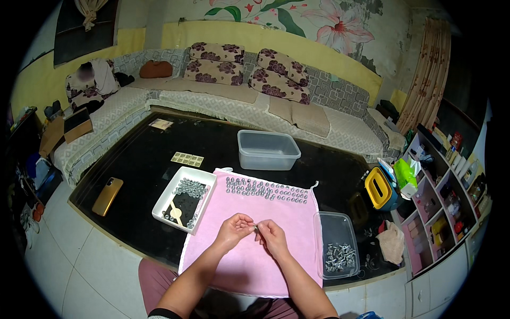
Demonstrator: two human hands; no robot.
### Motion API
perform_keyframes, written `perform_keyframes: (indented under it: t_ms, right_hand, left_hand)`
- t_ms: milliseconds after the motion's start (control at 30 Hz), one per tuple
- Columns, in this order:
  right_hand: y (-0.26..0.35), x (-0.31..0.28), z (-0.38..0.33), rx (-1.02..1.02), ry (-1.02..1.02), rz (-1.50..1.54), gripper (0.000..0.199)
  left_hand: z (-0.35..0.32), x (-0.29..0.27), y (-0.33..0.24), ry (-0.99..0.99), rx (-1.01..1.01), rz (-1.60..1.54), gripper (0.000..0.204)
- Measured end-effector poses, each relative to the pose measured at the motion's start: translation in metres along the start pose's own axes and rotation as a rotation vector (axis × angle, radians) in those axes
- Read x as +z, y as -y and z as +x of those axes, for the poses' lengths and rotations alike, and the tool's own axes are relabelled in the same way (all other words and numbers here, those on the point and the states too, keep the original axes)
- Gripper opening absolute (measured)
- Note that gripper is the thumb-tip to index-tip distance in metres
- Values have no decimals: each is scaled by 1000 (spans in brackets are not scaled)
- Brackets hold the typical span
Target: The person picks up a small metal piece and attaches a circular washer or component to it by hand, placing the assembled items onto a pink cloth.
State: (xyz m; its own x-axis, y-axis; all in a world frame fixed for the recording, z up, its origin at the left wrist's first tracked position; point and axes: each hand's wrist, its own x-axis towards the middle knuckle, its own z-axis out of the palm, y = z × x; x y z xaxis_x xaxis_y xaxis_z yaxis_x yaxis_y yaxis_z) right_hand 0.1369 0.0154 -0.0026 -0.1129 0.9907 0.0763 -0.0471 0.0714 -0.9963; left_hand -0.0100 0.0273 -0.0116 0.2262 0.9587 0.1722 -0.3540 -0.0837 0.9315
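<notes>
Over the pink cloth (234, 260), my left hand (235, 232) and my right hand (272, 237) meet at the fingertips. Both are closed in a pinch around a tiny piece (256, 228), mostly covered by the fingers, so its kind cannot be made out. Beyond them, rows of small silver metal parts (265, 190) stand on the cloth. To the left, a white box (199, 220) contains many round silver pieces (190, 187) that look like nuts. On the right, a clear shallow plastic tray (334, 226) holds a heap of silver bolt-like parts (340, 257).
A clear plastic tub (268, 151) stands at the back of the black table (135, 154). A gold phone (108, 196) lies at the left, a sheet of square labels (187, 159) behind the white box. A yellow-topped container (379, 189) and cubby shelf (425, 215) border the right side.
</notes>
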Motion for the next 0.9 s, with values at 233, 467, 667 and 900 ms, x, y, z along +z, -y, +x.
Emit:
perform_keyframes:
  t_ms: [233,467,667,900]
  right_hand:
    - [0,-4,0,23,27,-31,21]
    - [5,-4,-1,66,52,-54,21]
    - [4,-5,-1,69,78,-33,21]
    - [3,-7,-1,62,93,-43,20]
  left_hand:
    - [1,0,1,0,8,-1,19]
    - [-1,1,-3,8,-3,-26,18]
    - [0,0,-2,17,3,-19,18]
    - [0,0,1,12,-8,-28,18]
